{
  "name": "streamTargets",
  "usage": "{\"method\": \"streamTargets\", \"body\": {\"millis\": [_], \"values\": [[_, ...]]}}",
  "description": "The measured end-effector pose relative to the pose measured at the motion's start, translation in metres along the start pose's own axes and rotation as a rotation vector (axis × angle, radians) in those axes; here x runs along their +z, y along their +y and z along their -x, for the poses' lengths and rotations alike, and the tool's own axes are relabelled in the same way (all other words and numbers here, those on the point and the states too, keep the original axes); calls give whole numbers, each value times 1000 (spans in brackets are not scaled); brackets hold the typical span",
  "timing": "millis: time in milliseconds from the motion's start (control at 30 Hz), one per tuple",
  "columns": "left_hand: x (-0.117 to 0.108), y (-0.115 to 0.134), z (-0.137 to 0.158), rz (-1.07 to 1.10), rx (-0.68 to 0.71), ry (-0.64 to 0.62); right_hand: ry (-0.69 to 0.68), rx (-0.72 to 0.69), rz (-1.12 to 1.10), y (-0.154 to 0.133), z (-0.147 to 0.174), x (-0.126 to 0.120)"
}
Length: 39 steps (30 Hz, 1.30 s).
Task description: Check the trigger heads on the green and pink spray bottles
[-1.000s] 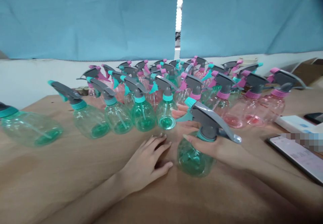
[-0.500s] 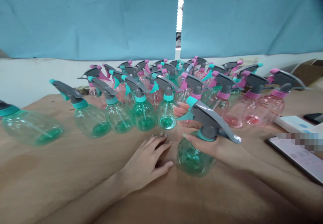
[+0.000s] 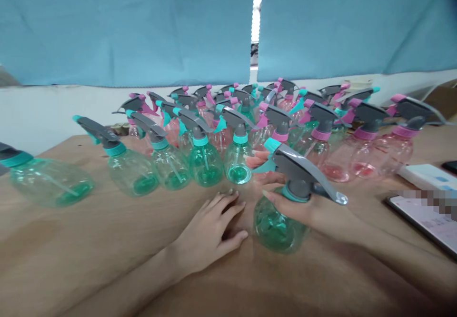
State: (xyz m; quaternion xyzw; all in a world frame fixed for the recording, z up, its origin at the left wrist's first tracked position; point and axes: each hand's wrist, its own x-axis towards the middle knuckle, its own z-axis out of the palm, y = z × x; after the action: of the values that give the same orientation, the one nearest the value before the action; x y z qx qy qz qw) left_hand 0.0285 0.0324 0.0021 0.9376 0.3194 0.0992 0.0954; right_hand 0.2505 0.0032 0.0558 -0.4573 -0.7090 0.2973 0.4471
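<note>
My right hand [image 3: 298, 207] is wrapped round the neck of a green spray bottle [image 3: 276, 231] with a grey and turquoise trigger head. The head's nozzle points up and to the left, and some of my fingers show behind its trigger. My left hand [image 3: 212, 229] lies on the wooden table [image 3: 117, 255] with fingers spread, just left of that bottle and apart from it. Ahead of my hands stand several other green spray bottles [image 3: 205, 164] with turquoise collars. Pink spray bottles [image 3: 385, 150] with pink collars are at the right and farther back.
A phone [image 3: 424, 222] lies at the right edge, with a white box [image 3: 426, 176] just beyond it. One green bottle [image 3: 53, 181] stands apart at the far left. A blue curtain [image 3: 124, 31] hangs behind the crowded rows of bottles.
The whole view has shifted slightly, so things on the right appear a little farther right. Both hands keep their poses, and the right still grips the spray bottle.
</note>
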Motion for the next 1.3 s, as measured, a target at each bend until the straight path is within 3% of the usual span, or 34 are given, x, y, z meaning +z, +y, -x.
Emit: {"method": "streamTargets", "body": {"millis": [733, 967, 1067, 1300], "values": [[0, -1, -1, -3, 0, -18, -7, 55, -99, -6, 0, -1], [0, 0, -1, 3, 2, -10, -126, 22, -48, 3, -6, -8], [-1, 1, -1, 1, -1, -10, -115, -19, -24, 8, -6, -8], [-2, 1, -1, -15, -5, -7, -83, -4, -37, -10, -8, -6]]}}
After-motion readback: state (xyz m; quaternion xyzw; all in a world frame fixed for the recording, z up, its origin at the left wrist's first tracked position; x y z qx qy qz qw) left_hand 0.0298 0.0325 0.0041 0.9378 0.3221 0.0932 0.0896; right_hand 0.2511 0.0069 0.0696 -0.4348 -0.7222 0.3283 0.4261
